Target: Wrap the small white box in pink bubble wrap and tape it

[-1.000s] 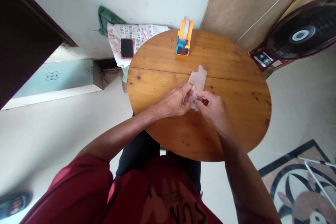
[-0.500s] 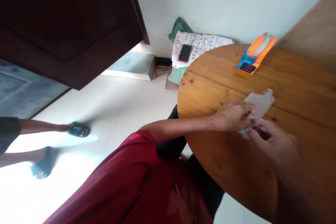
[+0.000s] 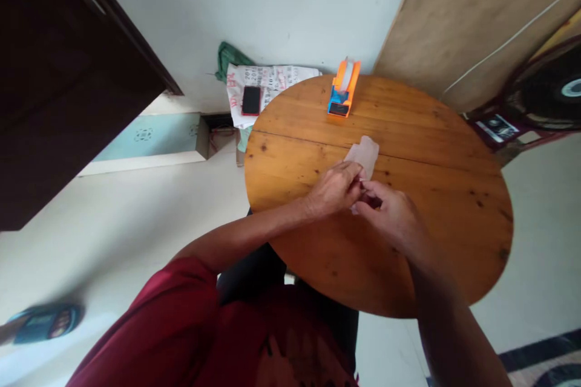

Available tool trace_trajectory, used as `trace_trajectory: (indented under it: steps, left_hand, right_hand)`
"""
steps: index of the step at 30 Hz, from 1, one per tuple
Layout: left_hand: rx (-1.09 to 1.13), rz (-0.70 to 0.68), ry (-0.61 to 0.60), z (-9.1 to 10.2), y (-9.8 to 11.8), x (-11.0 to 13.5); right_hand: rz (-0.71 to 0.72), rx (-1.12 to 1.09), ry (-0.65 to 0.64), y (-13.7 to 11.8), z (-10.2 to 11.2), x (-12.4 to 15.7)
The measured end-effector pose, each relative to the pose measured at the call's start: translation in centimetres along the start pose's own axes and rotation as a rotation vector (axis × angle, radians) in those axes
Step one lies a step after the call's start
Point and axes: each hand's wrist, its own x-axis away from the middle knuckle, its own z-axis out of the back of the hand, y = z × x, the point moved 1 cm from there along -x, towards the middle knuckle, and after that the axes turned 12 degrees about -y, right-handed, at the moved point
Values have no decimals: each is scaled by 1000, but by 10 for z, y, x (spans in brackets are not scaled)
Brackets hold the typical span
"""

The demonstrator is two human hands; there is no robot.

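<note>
Over the round wooden table (image 3: pixel 295 175), my left hand (image 3: pixel 336 186) and my right hand (image 3: pixel 389 210) meet with fingertips pinched together. Between them is a thin, pale, translucent sheet (image 3: pixel 367 156); whether it is paper or plastic film I cannot tell. Most of it sticks out beyond my left fingers, and a small bit shows below the right thumb. The fingers hide the gripped part. Farther back on the table stands an orange and blue tape dispenser (image 3: pixel 344 89) with a roll of clear tape, apart from both hands.
Left of the table, a phone (image 3: pixel 251 100) lies on a printed white sack (image 3: pixel 285 77). A dark door (image 3: pixel 68 84) and a pale blue box (image 3: pixel 149 133) are at the left. Another person's slippered foot (image 3: pixel 48 321) is on the floor. A round dark object (image 3: pixel 551 87) stands at the right.
My view has swung right, so more of the table shows and the other person is mostly out of frame. Both hands stay together on the sheet, whose free end has shifted shape slightly.
</note>
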Motion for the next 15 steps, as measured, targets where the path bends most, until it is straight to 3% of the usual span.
trace_trajectory:
  steps: [3,7,10,15]
  left_hand:
    - [-7,-30,1,-1,-3,2]
    - [-63,-59,-68,4,-2,1]
    - [-120,-89,-78,8,-3,-1]
    - [-147,-98,3,6,-9,-1]
  right_hand:
    - [61,-281,-71,10,11,4]
    - [17,-389,131,35,39,-8]
    - [-13,-420,253,59,62,-39]
    - [-108,-560,184,79,77,-100]
